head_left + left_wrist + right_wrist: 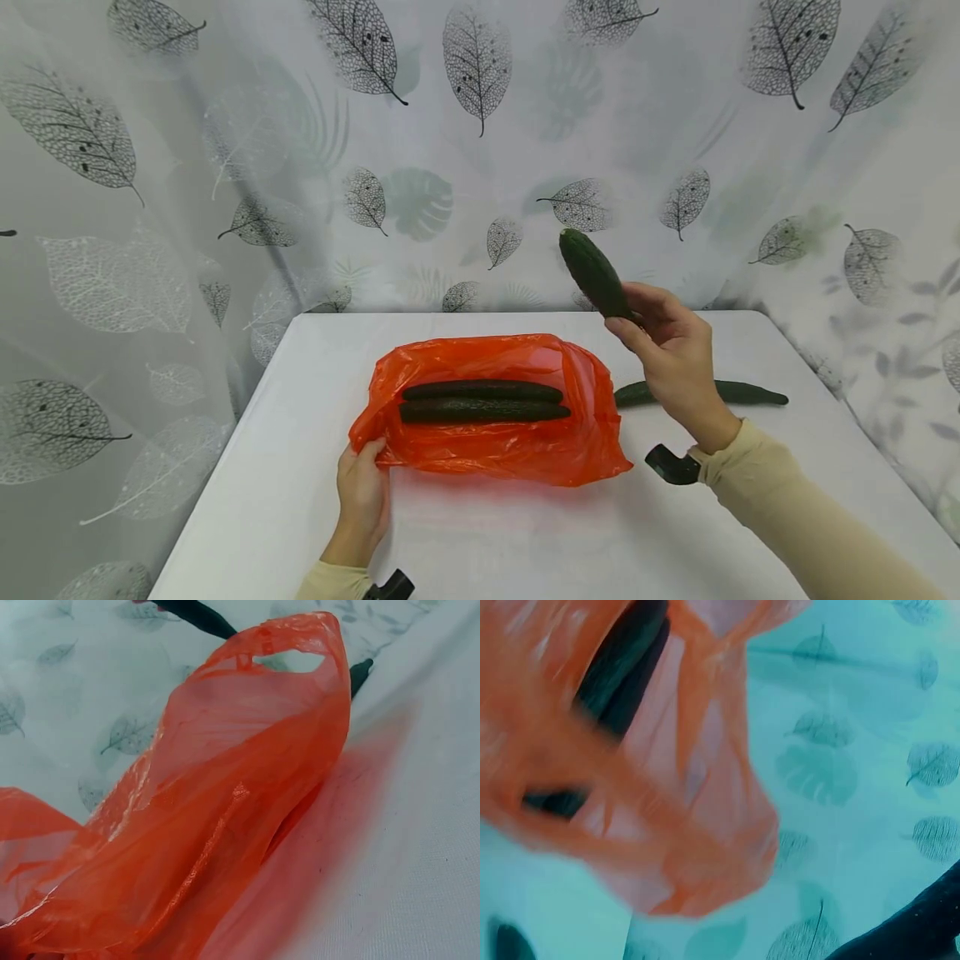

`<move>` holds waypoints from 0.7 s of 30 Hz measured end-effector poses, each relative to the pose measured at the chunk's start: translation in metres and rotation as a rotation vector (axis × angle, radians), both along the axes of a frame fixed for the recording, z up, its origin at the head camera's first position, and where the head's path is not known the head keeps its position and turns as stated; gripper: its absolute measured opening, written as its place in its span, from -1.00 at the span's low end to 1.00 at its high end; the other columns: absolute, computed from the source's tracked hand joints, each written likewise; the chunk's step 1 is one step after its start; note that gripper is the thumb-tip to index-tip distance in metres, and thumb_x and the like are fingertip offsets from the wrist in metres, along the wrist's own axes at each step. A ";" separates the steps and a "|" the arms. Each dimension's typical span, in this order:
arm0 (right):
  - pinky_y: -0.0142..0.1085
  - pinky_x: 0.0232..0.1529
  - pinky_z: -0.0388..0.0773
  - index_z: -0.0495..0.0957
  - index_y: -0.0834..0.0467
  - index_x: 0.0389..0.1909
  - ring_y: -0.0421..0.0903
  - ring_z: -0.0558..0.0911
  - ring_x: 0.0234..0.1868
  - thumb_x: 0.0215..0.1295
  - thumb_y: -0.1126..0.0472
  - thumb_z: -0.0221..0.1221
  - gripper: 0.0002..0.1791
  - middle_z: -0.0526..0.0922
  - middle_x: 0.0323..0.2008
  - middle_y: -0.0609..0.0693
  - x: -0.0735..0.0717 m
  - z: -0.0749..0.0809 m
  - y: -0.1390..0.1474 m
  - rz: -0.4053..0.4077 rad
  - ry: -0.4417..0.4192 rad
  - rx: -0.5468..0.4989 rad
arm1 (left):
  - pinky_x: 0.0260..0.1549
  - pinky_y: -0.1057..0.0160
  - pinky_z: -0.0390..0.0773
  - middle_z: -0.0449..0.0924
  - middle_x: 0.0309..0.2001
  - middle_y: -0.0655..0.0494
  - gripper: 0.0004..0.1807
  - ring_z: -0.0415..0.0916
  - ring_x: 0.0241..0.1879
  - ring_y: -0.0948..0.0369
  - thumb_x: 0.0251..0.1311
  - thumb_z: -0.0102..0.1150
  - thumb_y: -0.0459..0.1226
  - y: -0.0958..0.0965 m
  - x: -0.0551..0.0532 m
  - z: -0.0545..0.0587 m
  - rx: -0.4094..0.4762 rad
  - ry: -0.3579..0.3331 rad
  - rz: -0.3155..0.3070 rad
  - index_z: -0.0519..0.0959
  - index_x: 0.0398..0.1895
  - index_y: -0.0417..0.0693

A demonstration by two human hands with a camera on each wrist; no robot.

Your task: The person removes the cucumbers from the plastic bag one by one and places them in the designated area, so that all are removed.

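My right hand [678,362] holds a dark green cucumber [592,268] by its lower end, raised above the right side of the table and tilted up to the left. In the right wrist view this cucumber [911,924] crosses the lower right corner. An orange-red plastic bag [510,457] lies spread with its mouth open, and two cucumbers [483,411] rest side by side in it. My left hand [362,496] grips the bag's left edge, its fingertips partly hidden by the plastic. Another cucumber [750,393] lies right of the bag, partly behind my right hand.
The white table [247,500] reaches back to a leaf-printed curtain [420,250], which also hangs along both sides. In the left wrist view, the bag's handle loop [292,660] stands up. A black wrist camera [672,465] sits at the right cuff.
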State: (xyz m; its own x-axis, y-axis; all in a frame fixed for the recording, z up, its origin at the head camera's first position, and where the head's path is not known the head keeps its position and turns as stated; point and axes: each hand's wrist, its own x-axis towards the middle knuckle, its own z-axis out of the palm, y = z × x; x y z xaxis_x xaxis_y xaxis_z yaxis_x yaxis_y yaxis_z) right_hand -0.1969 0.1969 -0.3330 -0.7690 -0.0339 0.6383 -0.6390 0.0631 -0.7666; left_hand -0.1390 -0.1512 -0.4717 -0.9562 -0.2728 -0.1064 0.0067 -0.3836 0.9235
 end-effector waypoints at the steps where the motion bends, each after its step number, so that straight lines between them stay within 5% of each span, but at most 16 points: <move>1: -0.38 -0.01 0.62 0.52 0.36 0.22 -0.04 0.66 0.00 0.23 0.61 0.22 -0.49 0.65 0.05 0.12 0.000 -0.001 0.004 -0.004 0.005 0.007 | 0.39 0.24 0.21 0.16 0.42 -0.12 -0.46 0.17 0.37 0.05 0.47 -0.37 -0.44 0.000 0.000 0.000 0.002 -0.005 -0.001 0.11 0.48 -0.43; 21: -0.60 0.02 0.47 0.59 0.21 0.18 -0.34 0.57 0.05 0.12 0.54 0.37 -0.44 0.63 0.06 -0.08 -0.001 -0.055 0.087 -0.284 -0.051 0.417 | 0.38 0.26 0.23 0.17 0.43 -0.08 -0.46 0.18 0.36 0.08 0.48 -0.38 -0.44 0.000 0.001 0.000 0.000 -0.004 -0.004 0.10 0.49 -0.40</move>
